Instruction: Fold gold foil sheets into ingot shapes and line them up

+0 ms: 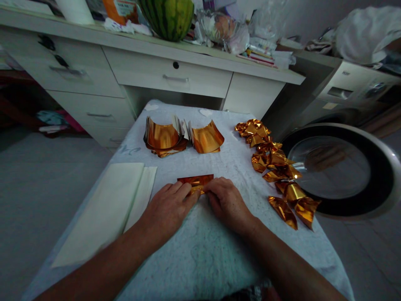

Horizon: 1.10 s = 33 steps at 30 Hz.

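Observation:
A sheet of shiny gold foil paper [198, 180] lies on the cloth-covered surface, its near part folded or rolled over. My left hand [171, 203] presses on its left side, with the fingers bent and the thumb along the near edge. At the right end, my right hand [230, 202] pinches the same sheet between thumb and fingers. Beyond the hands stand two curved stacks of gold foil sheets, a left stack [163, 136] and a right stack [206, 137], with pale backs. Several folded gold foil pieces [271, 159] form a heap on the right.
White folded paper sheets [100, 209] lie left of my left arm. A white drawer desk [200, 77] stands behind, holding a watermelon [169, 19] and a clear bowl [217, 27]. On the right, a washing machine's round door [338, 167] hangs open close to the cloth-covered surface [203, 259].

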Available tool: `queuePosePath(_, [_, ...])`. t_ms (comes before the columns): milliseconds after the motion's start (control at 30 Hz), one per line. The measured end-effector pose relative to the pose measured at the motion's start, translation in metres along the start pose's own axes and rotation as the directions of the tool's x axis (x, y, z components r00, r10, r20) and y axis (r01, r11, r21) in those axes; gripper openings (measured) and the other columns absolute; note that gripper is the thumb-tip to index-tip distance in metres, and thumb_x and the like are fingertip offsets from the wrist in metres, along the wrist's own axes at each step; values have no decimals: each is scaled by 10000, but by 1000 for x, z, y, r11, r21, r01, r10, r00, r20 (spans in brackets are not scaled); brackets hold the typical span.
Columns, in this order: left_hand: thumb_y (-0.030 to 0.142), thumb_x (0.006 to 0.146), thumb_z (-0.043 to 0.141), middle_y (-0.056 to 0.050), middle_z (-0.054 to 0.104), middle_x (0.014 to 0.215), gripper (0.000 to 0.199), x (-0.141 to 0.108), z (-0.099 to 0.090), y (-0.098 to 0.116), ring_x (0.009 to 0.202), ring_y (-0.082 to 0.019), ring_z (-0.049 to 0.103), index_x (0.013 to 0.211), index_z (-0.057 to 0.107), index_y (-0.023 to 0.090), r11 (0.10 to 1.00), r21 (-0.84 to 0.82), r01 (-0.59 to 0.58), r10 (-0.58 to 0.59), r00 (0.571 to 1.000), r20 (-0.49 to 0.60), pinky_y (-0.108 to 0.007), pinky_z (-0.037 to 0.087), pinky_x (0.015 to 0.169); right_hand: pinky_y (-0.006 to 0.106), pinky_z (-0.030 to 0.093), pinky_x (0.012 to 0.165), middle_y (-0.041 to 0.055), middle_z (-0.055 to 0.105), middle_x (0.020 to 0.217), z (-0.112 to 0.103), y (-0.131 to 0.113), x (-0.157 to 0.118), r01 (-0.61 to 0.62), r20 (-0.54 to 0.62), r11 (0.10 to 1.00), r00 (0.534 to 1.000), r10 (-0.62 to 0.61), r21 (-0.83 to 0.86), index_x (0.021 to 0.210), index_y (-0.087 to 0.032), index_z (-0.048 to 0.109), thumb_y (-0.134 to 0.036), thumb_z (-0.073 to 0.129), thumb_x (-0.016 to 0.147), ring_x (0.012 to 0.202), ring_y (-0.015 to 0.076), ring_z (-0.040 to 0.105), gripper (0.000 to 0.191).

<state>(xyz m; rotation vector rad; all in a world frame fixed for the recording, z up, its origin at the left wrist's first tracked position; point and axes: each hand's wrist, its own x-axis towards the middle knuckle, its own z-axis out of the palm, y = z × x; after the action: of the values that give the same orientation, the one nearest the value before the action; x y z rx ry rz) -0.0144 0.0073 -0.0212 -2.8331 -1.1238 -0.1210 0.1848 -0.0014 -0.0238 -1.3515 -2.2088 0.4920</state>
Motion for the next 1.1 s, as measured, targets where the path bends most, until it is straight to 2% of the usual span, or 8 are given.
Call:
queuePosePath(100, [79, 922, 487, -56, 660, 944, 283, -3, 1, 2, 865, -225, 606, 1138, 646, 169, 1000, 17, 8, -8, 1000, -2, -360, 527, 727, 324, 391, 843, 41, 691, 957, 0, -1, -1, -1, 34, 998, 999, 3, -64, 1044, -197, 677, -91, 501, 918, 910, 185, 585, 241])
queuePosePath(233, [32, 884, 475, -79, 686, 980, 306, -8, -2, 7, 872, -235, 636, 1091, 672, 142, 997, 60, 42, -43, 999, 22, -369, 556, 728, 329, 366, 832, 46, 673, 970, -1, -4, -1, 27, 73, 990, 997, -17, -139, 1030, -205, 692, -123, 518, 928, 921, 188, 570, 218])
queuePosePath(433, [-18, 811, 500, -88, 687, 856, 298, -14, -16, 17, 778, -255, 652, 958, 718, 120, 985, 120, 125, -134, 989, 68, -408, 567, 701, 353, 333, 799, 52, 633, 961, -3, -9, -2, 79, 107, 963, 993, -52, -258, 1046, -219, 689, -197, 524, 947, 899, 198, 528, 194])
queuePosePath(567, [-22, 801, 498, -97, 685, 851, 298, -15, -18, 18, 769, -261, 654, 934, 725, 117, 984, 130, 124, -133, 989, 62, -418, 565, 709, 381, 325, 814, 66, 603, 1004, -2, -12, -5, 112, 164, 940, 985, -61, -323, 1141, -248, 664, -257, 531, 948, 935, 222, 502, 234])
queuePosePath(733, [-20, 807, 480, -106, 692, 914, 332, -17, -12, 17, 849, -259, 657, 979, 723, 127, 983, 147, 106, -111, 993, 27, -401, 558, 776, 424, 328, 847, 87, 545, 1077, -2, -14, -9, 145, 198, 921, 977, -76, -363, 1337, -333, 558, -397, 542, 942, 990, 264, 456, 401])
queuePosePath(867, [-28, 804, 465, -117, 694, 923, 351, -18, -10, 20, 834, -267, 661, 1018, 707, 110, 985, 123, 125, -131, 990, 42, -418, 564, 768, 449, 335, 870, 95, 511, 1130, -3, -15, -10, 144, 219, 925, 973, -68, -352, 1368, -375, 531, -504, 530, 930, 1006, 276, 437, 457])
queuePosePath(1100, [-16, 817, 490, -113, 689, 920, 358, -18, -7, 17, 853, -276, 652, 1099, 680, 95, 991, 77, 113, -115, 993, 20, -415, 559, 746, 480, 346, 891, 102, 514, 1147, -2, -17, -10, 135, 221, 918, 974, -53, -373, 1408, -407, 481, -540, 545, 913, 1019, 297, 443, 517])
